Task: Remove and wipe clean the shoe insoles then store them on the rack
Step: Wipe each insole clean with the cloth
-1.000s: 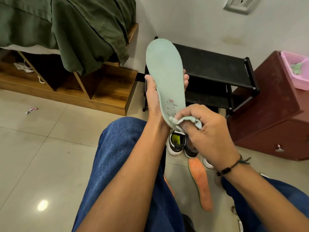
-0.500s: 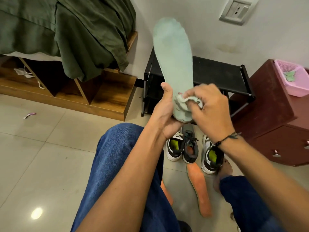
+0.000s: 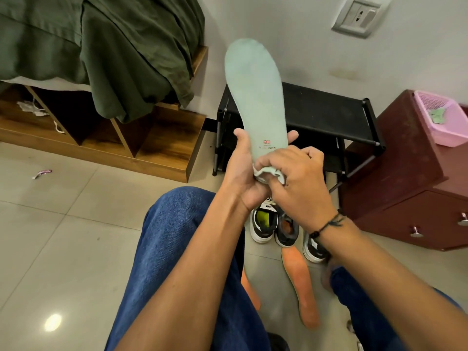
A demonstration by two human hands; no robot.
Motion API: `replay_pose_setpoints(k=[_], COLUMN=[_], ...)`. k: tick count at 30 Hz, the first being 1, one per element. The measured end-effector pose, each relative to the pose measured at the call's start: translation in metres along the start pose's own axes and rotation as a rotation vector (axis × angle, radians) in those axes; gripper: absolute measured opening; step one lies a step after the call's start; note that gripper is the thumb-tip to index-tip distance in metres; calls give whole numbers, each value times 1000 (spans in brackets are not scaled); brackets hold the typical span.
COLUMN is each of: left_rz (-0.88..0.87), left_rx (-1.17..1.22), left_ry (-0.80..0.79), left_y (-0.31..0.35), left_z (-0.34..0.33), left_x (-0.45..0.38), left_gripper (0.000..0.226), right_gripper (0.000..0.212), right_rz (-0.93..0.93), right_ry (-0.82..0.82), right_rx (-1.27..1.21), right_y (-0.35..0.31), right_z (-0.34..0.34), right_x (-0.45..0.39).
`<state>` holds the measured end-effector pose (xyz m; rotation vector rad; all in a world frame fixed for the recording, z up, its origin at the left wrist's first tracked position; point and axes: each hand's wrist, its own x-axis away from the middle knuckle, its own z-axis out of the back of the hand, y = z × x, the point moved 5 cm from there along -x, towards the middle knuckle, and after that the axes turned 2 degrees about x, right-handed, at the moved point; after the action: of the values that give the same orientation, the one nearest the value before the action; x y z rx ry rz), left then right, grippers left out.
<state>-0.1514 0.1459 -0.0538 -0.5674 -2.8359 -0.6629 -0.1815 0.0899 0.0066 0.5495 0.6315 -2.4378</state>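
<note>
A pale green insole (image 3: 255,95) stands upright in front of me, toe end up. My left hand (image 3: 243,171) grips its heel end from behind, thumb on the left edge and fingertips showing on the right. A small pale cloth (image 3: 268,173) is bunched in my right hand (image 3: 298,183), which presses it against the insole's heel. A black shoe rack (image 3: 326,115) stands against the wall behind the insole. On the floor lie two orange insoles (image 3: 298,287) and several shoes (image 3: 263,224), partly hidden by my arms.
A dark red cabinet (image 3: 410,186) with a pink basket (image 3: 445,122) on it stands to the right of the rack. A wooden bed frame with a green blanket (image 3: 101,46) fills the upper left. My knees in blue jeans are in the foreground on a tiled floor.
My right hand has slid the cloth down to the insole's heel end. The insole has stayed upright in my left hand while the view shifted slightly.
</note>
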Motion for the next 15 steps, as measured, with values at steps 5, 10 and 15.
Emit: replay_pose_setpoints(k=[5,10,15], left_rz=[-140,-176,-111], left_rx=[-11,-40,53], left_ry=[13,-26,4], left_y=[6,5,4], left_z=[-3,-7,0], left_x=[-1,0,-2], left_gripper=[73,73,93], right_gripper=[13,7,15], right_rz=[7,65,51], right_ry=[73,91,134], right_rx=[-18,266,161], right_y=[20,26,-4], right_z=[27,16,-3], right_x=[-34,-50,-7])
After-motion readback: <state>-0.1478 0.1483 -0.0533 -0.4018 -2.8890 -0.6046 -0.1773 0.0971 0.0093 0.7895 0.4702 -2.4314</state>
